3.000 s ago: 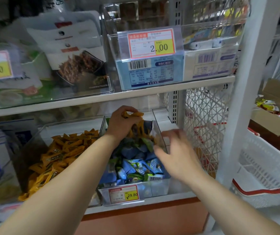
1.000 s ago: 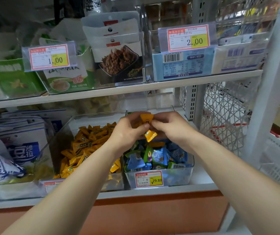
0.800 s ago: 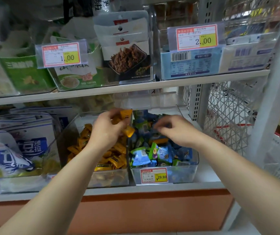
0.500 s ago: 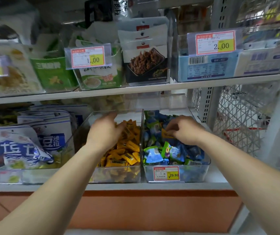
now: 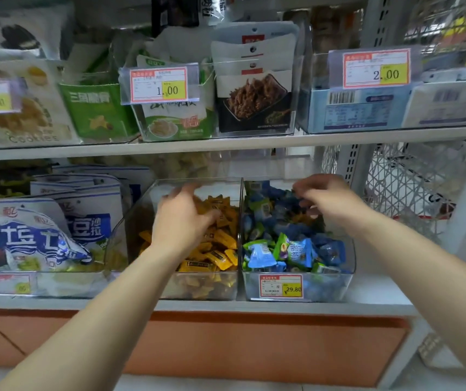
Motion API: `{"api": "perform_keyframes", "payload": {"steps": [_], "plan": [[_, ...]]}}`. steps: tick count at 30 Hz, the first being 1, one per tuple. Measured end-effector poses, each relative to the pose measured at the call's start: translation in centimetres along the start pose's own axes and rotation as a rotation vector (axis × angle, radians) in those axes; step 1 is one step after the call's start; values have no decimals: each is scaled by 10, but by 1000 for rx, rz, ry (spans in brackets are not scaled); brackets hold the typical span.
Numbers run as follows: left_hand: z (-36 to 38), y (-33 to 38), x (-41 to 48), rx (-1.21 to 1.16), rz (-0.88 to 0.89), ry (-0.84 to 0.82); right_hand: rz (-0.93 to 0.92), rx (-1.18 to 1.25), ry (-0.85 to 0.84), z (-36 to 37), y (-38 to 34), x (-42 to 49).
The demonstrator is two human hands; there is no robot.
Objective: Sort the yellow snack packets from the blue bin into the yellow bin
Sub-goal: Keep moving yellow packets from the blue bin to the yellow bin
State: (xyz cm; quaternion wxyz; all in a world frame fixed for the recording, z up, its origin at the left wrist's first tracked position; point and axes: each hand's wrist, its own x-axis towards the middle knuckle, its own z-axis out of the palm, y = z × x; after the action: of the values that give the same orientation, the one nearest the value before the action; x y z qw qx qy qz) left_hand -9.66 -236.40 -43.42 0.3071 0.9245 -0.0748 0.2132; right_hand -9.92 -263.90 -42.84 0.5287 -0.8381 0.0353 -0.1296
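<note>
Right hand point(image 5: 331, 203) at rear of blue bin point(image 5: 329, 289), fingers curled, hold unclear; left hand point(image 5: 181, 221) slack over yellow bin point(image 5: 197, 292), adjoining leftward.

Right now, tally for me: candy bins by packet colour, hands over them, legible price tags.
Yellow bin: 1
Blue bin: 1
Hands: 2 (left hand, right hand)
Legible price tags: 3 (1.00 tag, 2.00 tag, 29.80 tag)
Total: 7

Left hand point(image 5: 182, 221) sits over the yellow bin point(image 5: 130, 230), palm side hidden, so there's no telling whether it holds anything. Right hand point(image 5: 330, 198) is at the back of the blue bin point(image 5: 327, 289), fingers smeared with blur, and what they touch can't be made out. Both forearms run off the bottom edge.
</note>
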Motion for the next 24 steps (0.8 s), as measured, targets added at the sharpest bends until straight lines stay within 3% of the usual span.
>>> {"api": "perform_keyframes", "payload": {"steps": [2,6,10,17,24], "plan": [[9,-1,-3,49,3,-14,-9,-100,-22,-1,7,20],[50,14,-23,-35,58,-204,-77,-350,-169,17,18,62],[69,2,-41,6,167,-123,-79,-447,-348,43,30,89],[74,-12,-43,-143,113,-86,-43,-544,-516,58,36,117],[67,-2,-41,-134,59,-131,-85,-590,-484,55,32,114]]}}
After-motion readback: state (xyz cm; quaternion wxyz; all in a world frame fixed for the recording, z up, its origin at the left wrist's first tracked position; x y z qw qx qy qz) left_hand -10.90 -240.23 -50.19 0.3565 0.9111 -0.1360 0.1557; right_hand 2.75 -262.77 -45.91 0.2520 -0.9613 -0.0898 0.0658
